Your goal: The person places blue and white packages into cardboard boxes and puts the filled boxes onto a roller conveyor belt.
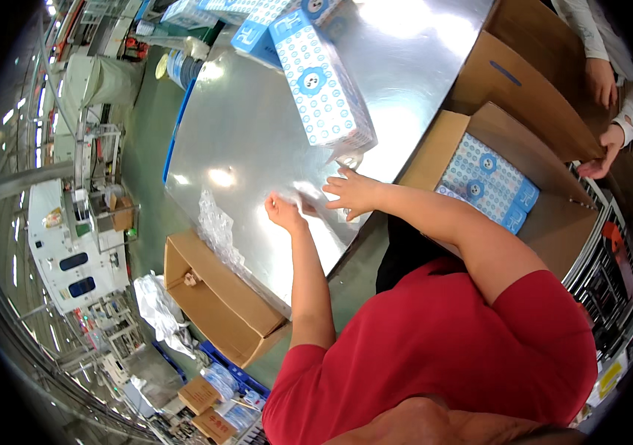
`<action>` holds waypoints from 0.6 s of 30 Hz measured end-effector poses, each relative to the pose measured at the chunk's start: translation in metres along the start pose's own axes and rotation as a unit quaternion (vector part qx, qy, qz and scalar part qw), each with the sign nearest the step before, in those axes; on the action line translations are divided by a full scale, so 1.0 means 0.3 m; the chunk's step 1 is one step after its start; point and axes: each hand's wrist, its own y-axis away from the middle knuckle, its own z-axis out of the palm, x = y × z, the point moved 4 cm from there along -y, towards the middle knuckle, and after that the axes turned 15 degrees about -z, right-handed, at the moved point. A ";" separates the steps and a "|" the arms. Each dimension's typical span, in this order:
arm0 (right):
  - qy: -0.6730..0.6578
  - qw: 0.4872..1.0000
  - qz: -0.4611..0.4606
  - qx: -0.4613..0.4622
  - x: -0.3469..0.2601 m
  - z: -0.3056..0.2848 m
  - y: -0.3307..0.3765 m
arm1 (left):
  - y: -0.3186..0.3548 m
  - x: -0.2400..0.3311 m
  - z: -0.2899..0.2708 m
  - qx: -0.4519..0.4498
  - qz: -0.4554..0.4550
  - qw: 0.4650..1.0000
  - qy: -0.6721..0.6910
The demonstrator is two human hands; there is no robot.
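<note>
Two bare hands meet over a shiny metal surface [257, 133], both working at a thin sheet of clear plastic film [309, 194] that lies flat on it. The left hand [284, 211] has its fingers curled shut, pinching the film at its near edge. The right hand [355, 193] rests just beside it with fingers spread open and pressed down on the film; whether they grip it cannot be told. Both forearms come up from a red short-sleeved shirt [443, 348] at the lower edge.

Just beyond the right hand stands a long blue and white dotted pack [322, 81], tilted on the surface, its near end close to the fingertips. More packs of the same kind [253, 26] lie farther back. A loose crumple of clear wrap [216, 226] hangs over the surface's left edge, above an open cardboard box [216, 297] on the floor.

To the right, an open cardboard carton [554, 215] holds dotted packs [487, 182] laid flat inside. Another person's hands [604, 144] in white sleeves touch a tall cardboard flap [524, 89] at the upper right, well apart from the film.
</note>
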 end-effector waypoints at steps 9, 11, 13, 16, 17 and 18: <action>-0.133 0.990 0.029 0.024 0.040 -0.003 0.094 | 0.186 -0.019 -0.205 -0.028 -0.034 0.999 -0.025; -0.136 0.989 0.051 0.016 0.046 -0.028 0.172 | 0.222 0.012 -0.097 -0.100 -0.040 0.994 -0.032; -0.125 0.985 0.107 0.050 0.084 -0.011 0.273 | 0.279 0.042 0.047 -0.198 -0.042 0.978 -0.051; -0.135 0.961 0.202 0.130 0.077 -0.102 0.422 | 0.382 0.074 0.249 -0.330 -0.015 0.939 -0.091; -0.148 0.946 0.229 0.174 0.055 -0.126 0.480 | 0.443 0.097 0.330 -0.359 0.012 0.927 -0.107; -0.163 0.929 0.250 0.218 0.029 -0.157 0.525 | 0.485 0.101 0.387 -0.381 0.040 0.916 -0.121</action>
